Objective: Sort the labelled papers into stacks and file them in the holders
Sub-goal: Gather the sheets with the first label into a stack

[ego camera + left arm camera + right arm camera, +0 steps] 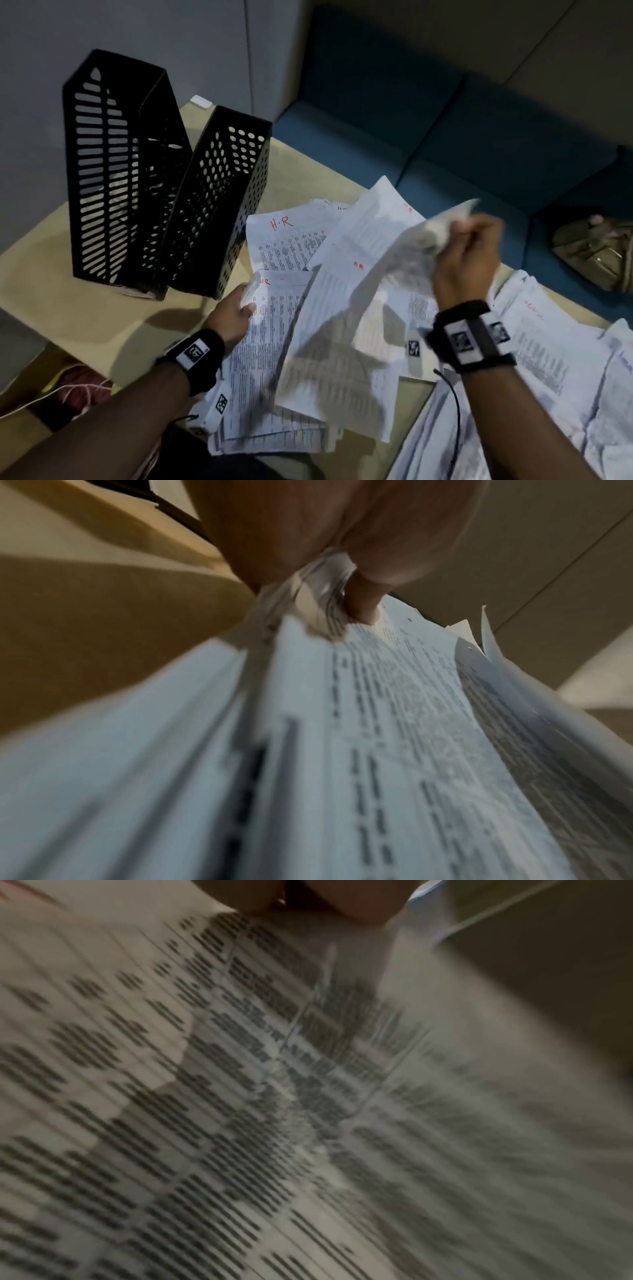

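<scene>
Two grips are engaged: the right hand (462, 246) is bunched around the top corner of a printed sheet (342, 308) raised above the counter (68, 308), crumpling it there, while the left hand (236, 308) pinches the upper edge of a stack of papers (377, 737) between thumb and fingers. The paper looks light, limp and easily creased or torn, so it is best taken near an edge with several sheets together. More labelled papers (287, 240) lie spread beside two black holders (164, 192), which stand upright.
</scene>
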### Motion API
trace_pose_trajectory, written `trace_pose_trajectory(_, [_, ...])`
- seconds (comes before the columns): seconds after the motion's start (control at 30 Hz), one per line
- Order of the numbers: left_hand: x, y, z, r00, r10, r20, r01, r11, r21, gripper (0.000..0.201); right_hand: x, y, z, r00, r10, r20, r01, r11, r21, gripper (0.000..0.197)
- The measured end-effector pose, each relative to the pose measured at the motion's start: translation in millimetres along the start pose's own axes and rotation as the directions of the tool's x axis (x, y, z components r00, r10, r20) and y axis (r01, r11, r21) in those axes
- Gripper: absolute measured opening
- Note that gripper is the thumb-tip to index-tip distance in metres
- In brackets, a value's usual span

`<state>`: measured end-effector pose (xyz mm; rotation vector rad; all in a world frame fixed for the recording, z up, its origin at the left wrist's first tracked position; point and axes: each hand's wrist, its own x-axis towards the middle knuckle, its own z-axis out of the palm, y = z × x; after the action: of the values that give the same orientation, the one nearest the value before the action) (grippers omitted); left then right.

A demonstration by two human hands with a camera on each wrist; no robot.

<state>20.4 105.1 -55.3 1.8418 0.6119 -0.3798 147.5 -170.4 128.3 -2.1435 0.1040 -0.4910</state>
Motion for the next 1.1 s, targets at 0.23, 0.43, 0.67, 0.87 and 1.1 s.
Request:
trace_pose_trajectory(0.23, [-1.2, 4.7, 5.1, 0.996, -0.053, -0.068, 0.052, 0.999, -0.014, 0.047, -10.7, 95.6, -13.3, 0.82, 0.572, -0.015, -0.537, 0.761, -0.363, 0.038])
trace_pose_trajectory(0.43, [-6.3, 9.5, 3.5, 0.992, -0.085, -0.093, 0.077, 0.994, -0.079, 0.048, -60.7, 133.5, 6.9, 0.678, 0.733, 0.06, -0.657, 0.641, -0.397, 0.028])
trace_pose_trajectory(0.67, [-20.6, 20.9, 0.9, 0.986, -0.128, -0.109, 0.104, 0.973, -0.208, 0.046, -74.9, 131.9, 4.9, 0.651, 0.759, 0.013, -0.722, 0.624, -0.3, 0.032])
trace_pose_trajectory(0.87, [-24.8, 26.3, 6.6, 0.998, -0.054, -0.039, 0.041, 0.963, -0.267, 0.044, -87.7, 129.4, 15.0, 0.7, 0.71, 0.079, -0.675, 0.693, -0.252, 0.041])
trace_pose_trajectory(1.1, [-30.0, 38.1, 11.8, 0.997, -0.056, -0.055, 0.043, 0.977, -0.21, 0.039, -100.4, 124.2, 16.2, 0.646, 0.743, 0.176, -0.722, 0.669, -0.177, 0.05])
